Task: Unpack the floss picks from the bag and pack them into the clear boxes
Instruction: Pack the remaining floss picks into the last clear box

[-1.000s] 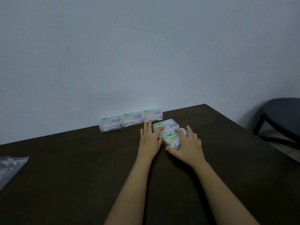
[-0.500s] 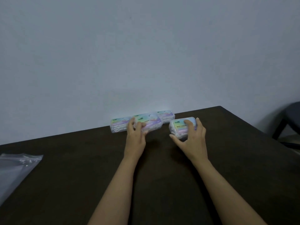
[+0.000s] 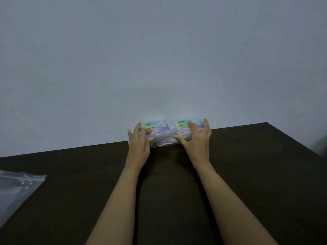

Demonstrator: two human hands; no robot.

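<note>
Fingers [image 3: 205, 124] grip clear boxes [image 3: 160, 128]; dark table [image 3: 247, 174], grey wall [image 3: 159, 59].

A: Which boxes sit under my left hand [image 3: 138, 145]?
B: Blurred; lower ones [image 3: 160, 139] are mostly hidden.
A: The bag [image 3: 16, 191] at lower left?
B: Cut off by the frame's edge.

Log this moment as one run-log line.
left hand: on left box | right hand: on right box | boxes: at wall | bag: table's left
</note>
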